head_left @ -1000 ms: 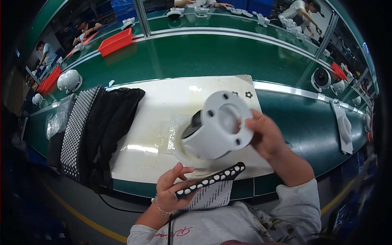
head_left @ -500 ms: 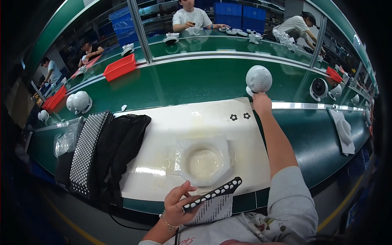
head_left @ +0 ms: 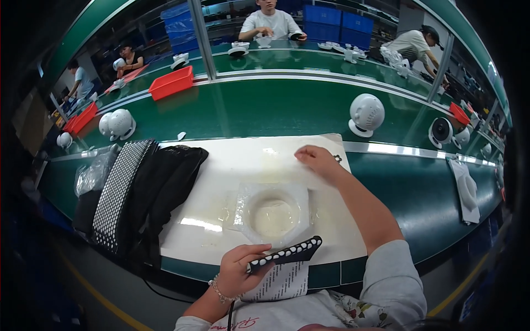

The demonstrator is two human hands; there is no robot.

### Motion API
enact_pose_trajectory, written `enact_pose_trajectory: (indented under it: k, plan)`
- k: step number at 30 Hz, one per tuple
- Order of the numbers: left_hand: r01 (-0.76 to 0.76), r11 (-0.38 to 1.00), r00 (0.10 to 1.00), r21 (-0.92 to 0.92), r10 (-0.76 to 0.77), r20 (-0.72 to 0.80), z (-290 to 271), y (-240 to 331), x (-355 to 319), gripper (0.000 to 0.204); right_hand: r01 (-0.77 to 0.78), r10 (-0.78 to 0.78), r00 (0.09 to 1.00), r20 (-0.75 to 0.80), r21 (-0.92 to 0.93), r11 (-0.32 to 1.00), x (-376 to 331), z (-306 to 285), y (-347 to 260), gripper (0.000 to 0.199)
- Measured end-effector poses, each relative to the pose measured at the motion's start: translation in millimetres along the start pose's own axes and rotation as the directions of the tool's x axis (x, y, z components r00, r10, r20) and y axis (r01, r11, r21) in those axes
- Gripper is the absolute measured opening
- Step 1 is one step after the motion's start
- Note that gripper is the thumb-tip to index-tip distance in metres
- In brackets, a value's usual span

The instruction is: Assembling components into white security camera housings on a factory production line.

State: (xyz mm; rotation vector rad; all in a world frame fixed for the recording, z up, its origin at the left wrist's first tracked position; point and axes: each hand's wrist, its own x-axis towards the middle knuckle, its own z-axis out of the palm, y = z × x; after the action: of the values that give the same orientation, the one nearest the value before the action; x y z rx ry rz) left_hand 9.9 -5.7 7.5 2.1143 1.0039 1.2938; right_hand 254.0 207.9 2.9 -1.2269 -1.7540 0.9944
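Note:
My left hand (head_left: 243, 270) is closed around a black strip with a row of white oval dots (head_left: 287, 254), held over the bench's near edge. A white sheet of printed labels (head_left: 284, 284) hangs just below that strip. Above the white board (head_left: 215, 171), my right hand (head_left: 317, 159) is slightly blurred, its fingers loosely apart with nothing visible in them. Behind it a white ball-shaped device (head_left: 367, 113) stands upright on its round base on the green surface. A translucent white holder with a round hollow (head_left: 273, 215) sits mid-board. Black flower-shaped pieces beside my right hand are partly covered.
Black fabric (head_left: 174, 193), a dotted black-and-white strip (head_left: 118, 193) and clear plastic (head_left: 94, 176) lie at the left. More white round devices (head_left: 117, 124) stand along the green bench. Red trays (head_left: 171, 83) and co-workers are beyond. A white moulded piece (head_left: 466, 190) lies right.
My right hand has let go of the white ball-shaped device and moved back leftward over the board. The device stays on the green surface. My left hand still holds the dotted strip.

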Motion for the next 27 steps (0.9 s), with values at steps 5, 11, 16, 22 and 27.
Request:
enact_pose_trajectory:
  k: [5, 11, 16, 22, 27]
  plan:
    - [0.048, 0.998, 0.999, -0.032, -0.049, -0.023, -2, 2, 0, 0.021, -0.108, 0.114, 0.985, 0.131, -0.051, 0.993, -6, -4, -5, 0.016]
    - [0.082, 0.997, 0.997, -0.005, -0.082, -0.003, -3, 4, 0, 0.021, -0.085, 0.089, 0.986, 0.138, -0.035, 0.996, -3, -1, -3, 0.015]
    - [0.047, 0.999, 0.999, -0.015, -0.047, -0.003, 1, 0, -1, 0.022, 0.004, 0.000, 0.995, 0.105, -0.038, 0.999, 1, -4, 18, 0.015]
    - [0.072, 0.996, 0.997, -0.049, -0.073, -0.020, 1, 7, -2, 0.022, -0.042, 0.043, 0.995, 0.088, -0.011, 0.999, -8, -6, 4, 0.015]
    - [0.082, 0.996, 0.997, -0.047, -0.082, -0.011, -3, 8, -3, 0.022, 0.005, -0.009, 0.998, 0.065, 0.064, 0.998, -1, 0, 6, 0.008]
